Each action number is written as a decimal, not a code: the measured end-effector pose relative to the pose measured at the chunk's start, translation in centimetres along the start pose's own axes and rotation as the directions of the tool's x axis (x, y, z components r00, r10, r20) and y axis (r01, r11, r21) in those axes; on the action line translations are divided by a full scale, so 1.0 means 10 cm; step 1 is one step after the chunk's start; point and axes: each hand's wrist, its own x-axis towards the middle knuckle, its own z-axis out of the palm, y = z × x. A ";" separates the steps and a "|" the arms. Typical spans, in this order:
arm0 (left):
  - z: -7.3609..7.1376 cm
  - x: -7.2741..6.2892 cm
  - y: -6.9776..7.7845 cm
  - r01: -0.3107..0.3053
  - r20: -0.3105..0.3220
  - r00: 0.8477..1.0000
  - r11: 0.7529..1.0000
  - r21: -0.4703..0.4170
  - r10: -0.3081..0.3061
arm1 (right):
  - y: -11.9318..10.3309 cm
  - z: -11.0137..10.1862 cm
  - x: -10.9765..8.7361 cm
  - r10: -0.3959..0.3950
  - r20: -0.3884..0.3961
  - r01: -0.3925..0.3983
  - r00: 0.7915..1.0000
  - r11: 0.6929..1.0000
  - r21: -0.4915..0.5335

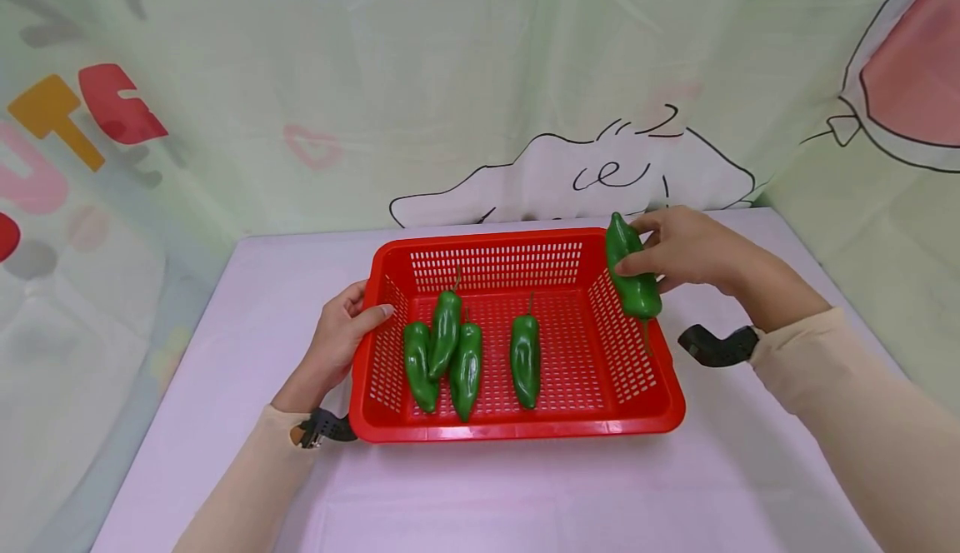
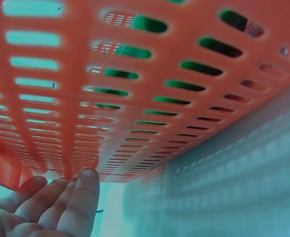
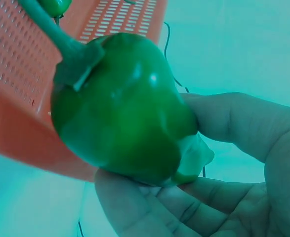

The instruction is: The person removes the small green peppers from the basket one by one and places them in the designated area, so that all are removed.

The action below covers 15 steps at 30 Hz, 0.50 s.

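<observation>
A red plastic basket [image 1: 517, 432] with slotted walls stands on the table. My left hand [image 1: 341, 332] grips its left rim, thumb over the edge and fingers against the outer wall; the left wrist view shows those fingers [image 2: 80, 202] touching the slotted side. Between thumb and fingers my right hand [image 1: 686, 245] holds a green pepper [image 1: 633, 274] over the basket's right rim, its stem pointing down toward me. The right wrist view shows this pepper [image 3: 120, 108] close up, stem end toward the camera. Inside the basket lie several more green peppers: a cluster [image 1: 446, 336] at the left and one pepper [image 1: 525, 361] near the middle.
The table [image 1: 450, 503] has a pale lilac cover. Behind it hangs a light green printed curtain [image 1: 450, 78], which also closes off both sides. A black wrist strap piece [image 1: 716, 346] juts from the right sleeve, close to the basket's right side.
</observation>
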 end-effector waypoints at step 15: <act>0.01 -0.02 0.01 0.006 -0.007 1.000 1.000 0.009 -0.006 | 0.21 -0.15 -0.05 0.029 -0.031 -0.029 0.999 1.000 0.009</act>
